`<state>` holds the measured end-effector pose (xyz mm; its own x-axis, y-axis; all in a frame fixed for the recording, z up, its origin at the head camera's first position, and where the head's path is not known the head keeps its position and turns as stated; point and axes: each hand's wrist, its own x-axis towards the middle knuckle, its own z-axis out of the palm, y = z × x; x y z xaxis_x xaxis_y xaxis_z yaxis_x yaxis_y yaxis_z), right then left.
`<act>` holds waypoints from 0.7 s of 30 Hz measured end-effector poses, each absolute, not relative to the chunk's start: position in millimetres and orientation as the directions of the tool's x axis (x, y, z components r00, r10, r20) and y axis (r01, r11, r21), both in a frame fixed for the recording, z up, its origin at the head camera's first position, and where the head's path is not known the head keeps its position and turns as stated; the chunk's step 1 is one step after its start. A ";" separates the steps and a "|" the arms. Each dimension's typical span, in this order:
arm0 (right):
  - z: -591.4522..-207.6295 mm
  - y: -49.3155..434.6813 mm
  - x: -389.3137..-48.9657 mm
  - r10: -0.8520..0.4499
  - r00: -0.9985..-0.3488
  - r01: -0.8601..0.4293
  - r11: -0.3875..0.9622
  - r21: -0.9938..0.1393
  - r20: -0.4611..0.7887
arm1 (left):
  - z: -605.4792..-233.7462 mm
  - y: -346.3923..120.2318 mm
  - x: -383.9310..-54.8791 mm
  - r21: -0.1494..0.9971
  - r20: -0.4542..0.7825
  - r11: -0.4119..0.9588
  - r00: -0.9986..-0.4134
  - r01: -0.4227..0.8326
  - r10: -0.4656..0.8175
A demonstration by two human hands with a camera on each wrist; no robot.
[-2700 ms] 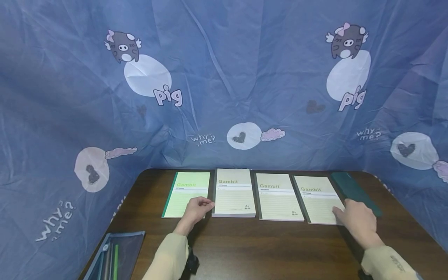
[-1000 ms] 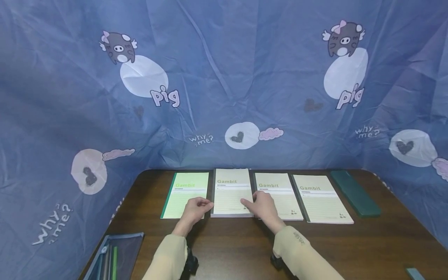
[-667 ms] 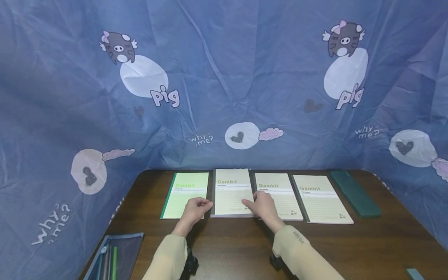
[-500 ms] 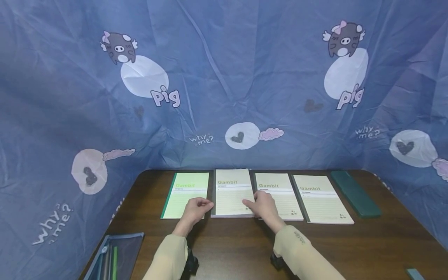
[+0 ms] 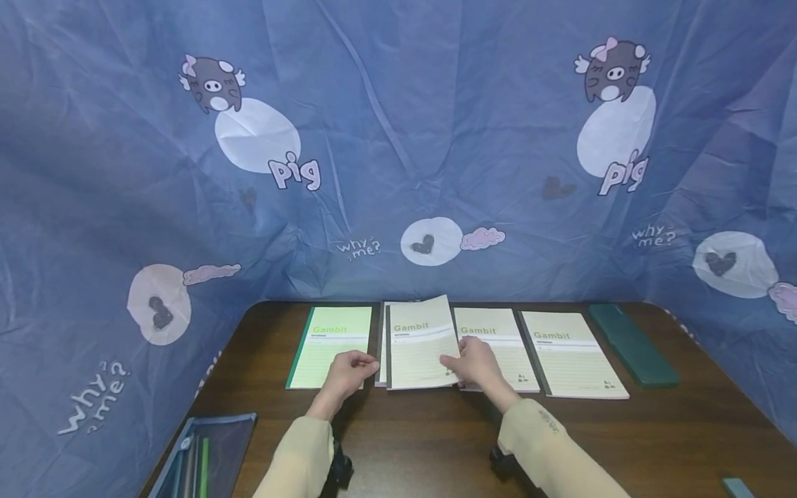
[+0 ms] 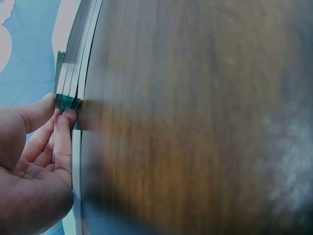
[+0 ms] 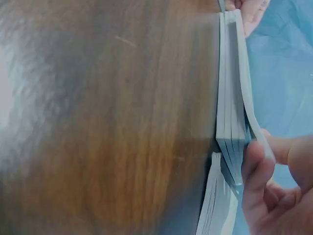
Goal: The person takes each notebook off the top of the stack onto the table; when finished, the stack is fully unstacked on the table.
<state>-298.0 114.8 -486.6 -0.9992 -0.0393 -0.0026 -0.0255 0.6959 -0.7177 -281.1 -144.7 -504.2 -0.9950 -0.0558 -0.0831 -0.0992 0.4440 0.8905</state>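
A stack of notebooks [image 7: 229, 88] lies in the middle of the row, with grey and green spines at its left side. My right hand [image 5: 478, 361] pinches the right edge of the top notebook [image 5: 420, 346], thumb over the cover and fingers under it. That notebook is bent up at the right, shifted from the stack and apart from the ones beneath along this edge. At the spines, my left hand [image 6: 41, 156] holds the stack's left edge, thumb at the top cover and curled fingers against the spine ends. It overlaps the corner of the green-spined notebook [image 5: 336, 339] in the head view.
Two more notebooks, a near one [image 5: 492, 339] and a far one [image 5: 573, 353], lie right of the stack. Beyond them is a dark green case [image 5: 631, 346]. A blue-edged pouch [image 5: 227, 449] with pens lies front left. A blue patterned cloth [image 5: 398, 173] hangs behind the table.
My right hand came from the rightmost notebook to the stack, then lifted the top notebook's right edge and drew it slightly right and nearer. My left hand has stayed at the spines.
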 end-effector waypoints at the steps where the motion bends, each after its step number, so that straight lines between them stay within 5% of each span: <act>1: -485.9 115.9 -297.7 -0.040 -0.999 -0.014 0.676 -0.737 -0.017 | -503.9 -144.5 -280.9 0.890 -0.083 0.444 -0.995 -0.099 -0.056; 11: -483.0 130.2 -291.1 -0.046 -0.988 0.111 0.459 -0.882 -0.149 | -502.2 -143.8 -280.2 0.885 -0.100 0.450 -0.993 -0.120 -0.069; 21: -473.2 159.9 -274.9 -0.092 -0.980 0.123 0.413 -0.902 -0.176 | -503.3 -143.8 -281.7 0.887 -0.094 0.448 -0.993 -0.115 -0.068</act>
<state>-274.9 159.9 -473.2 -0.9801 -0.0921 -0.1760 0.1232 0.4135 -0.9022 -281.7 -143.8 -503.3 -0.9932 -0.0682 -0.0942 -0.1149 0.4479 0.8867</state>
